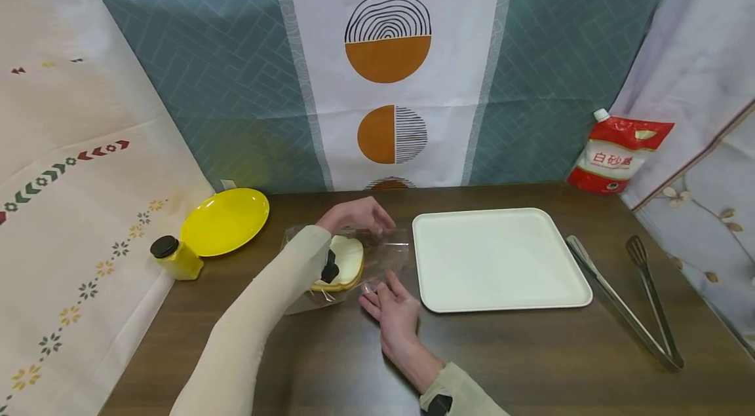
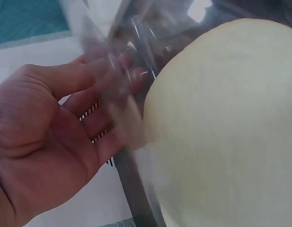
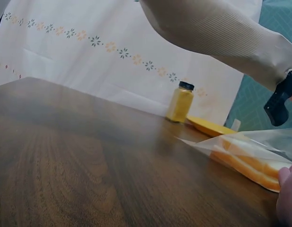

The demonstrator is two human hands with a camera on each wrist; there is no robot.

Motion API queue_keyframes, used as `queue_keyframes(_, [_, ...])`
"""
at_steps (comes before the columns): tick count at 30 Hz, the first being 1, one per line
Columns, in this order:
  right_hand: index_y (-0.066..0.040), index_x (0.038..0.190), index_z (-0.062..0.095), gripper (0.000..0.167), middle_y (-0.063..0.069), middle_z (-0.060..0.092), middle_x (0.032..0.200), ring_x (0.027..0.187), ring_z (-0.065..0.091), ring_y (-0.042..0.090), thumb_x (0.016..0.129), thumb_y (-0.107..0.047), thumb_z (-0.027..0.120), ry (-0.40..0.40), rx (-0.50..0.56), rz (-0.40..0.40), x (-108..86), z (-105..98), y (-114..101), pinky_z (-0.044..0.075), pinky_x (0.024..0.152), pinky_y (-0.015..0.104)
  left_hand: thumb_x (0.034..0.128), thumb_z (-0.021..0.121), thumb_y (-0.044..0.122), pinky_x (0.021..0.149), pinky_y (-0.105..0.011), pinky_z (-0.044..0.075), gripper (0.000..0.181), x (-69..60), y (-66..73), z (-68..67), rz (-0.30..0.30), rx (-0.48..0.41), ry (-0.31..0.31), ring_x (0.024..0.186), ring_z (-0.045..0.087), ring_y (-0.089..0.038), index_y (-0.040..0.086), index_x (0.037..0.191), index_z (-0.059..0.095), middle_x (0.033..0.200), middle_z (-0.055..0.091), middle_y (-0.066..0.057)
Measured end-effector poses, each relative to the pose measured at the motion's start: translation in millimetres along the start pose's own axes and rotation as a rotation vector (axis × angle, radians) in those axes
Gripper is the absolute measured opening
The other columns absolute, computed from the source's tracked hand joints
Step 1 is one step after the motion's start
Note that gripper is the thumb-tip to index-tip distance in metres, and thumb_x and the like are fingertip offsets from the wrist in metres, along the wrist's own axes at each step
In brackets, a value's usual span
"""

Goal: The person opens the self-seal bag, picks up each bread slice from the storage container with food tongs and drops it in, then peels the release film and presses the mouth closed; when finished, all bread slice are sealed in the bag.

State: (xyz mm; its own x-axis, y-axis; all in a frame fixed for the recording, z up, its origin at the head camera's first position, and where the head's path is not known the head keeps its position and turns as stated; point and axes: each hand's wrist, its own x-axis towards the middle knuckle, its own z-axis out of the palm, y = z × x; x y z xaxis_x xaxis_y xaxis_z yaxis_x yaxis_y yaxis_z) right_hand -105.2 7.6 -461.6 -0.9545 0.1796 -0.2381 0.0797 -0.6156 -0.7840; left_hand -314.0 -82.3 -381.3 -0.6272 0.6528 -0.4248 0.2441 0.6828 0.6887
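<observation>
Sliced bread (image 1: pixel 349 260) lies inside a clear plastic bag (image 1: pixel 389 249) on the table, left of the white tray. At the bag's far edge, my left hand (image 1: pixel 358 214) pinches the film between thumb and fingers. My right hand (image 1: pixel 398 319), palm turned up, holds the near edge of the bag beside its right end. Up close in the left wrist view, the pale bread face (image 2: pixel 226 123) shows behind the film, and the left fingertips are partly veiled by it. Brown crusts (image 3: pixel 245 165) of stacked slices show in the right wrist view, where only part of the right hand appears.
A white tray (image 1: pixel 501 260) lies right of the bag, with metal tongs (image 1: pixel 625 308) beyond it. A red and white pouch (image 1: pixel 616 154) stands at the back right. At left are a yellow plate (image 1: pixel 225 222) and a yellow jar with black lid (image 1: pixel 181 261).
</observation>
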Motion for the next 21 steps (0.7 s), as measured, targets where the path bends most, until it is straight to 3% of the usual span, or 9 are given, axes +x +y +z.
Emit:
queue_keyframes(3, [0.012, 0.149, 0.031, 0.049, 0.039, 0.052, 0.131, 0.102, 0.069, 0.032, 0.103, 0.006, 0.046, -0.002, -0.003, 0.003, -0.1, 1, 0, 0.057, 0.081, 0.039, 0.0921, 0.061, -0.01, 0.095, -0.038, 0.052, 0.033, 1.5, -1.1, 2.7, -0.021, -0.038, 0.0, 0.098, 0.07, -0.022, -0.001, 0.123, 0.07, 0.112, 0.072, -0.011])
queue_keyframes(11, [0.011, 0.15, 0.031, 0.05, 0.036, 0.053, 0.133, 0.104, 0.068, 0.032, 0.102, 0.005, 0.046, -0.002, -0.027, 0.03, -3.7, 1, 1, 0.057, 0.081, 0.04, 0.093, 0.066, -0.004, 0.081, -0.035, 0.058, 0.02, 1.2, -5.5, 8.7, -0.042, -0.035, 0.042, 0.085, 0.072, -0.023, 0.002, 0.109, 0.076, 0.095, 0.075, -0.007])
queue_keyframes(21, [0.016, 0.144, 0.037, 0.043, 0.036, 0.055, 0.13, 0.101, 0.07, 0.028, 0.103, 0.005, 0.046, -0.015, -0.018, 0.016, -6.0, -3, 0, 0.057, 0.081, 0.039, 0.0957, 0.061, -0.005, 0.08, -0.034, 0.058, 0.021, -11.1, -4.6, 2.8, 0.027, -0.073, 0.097, 0.086, 0.072, -0.024, 0.0, 0.11, 0.075, 0.099, 0.074, -0.01])
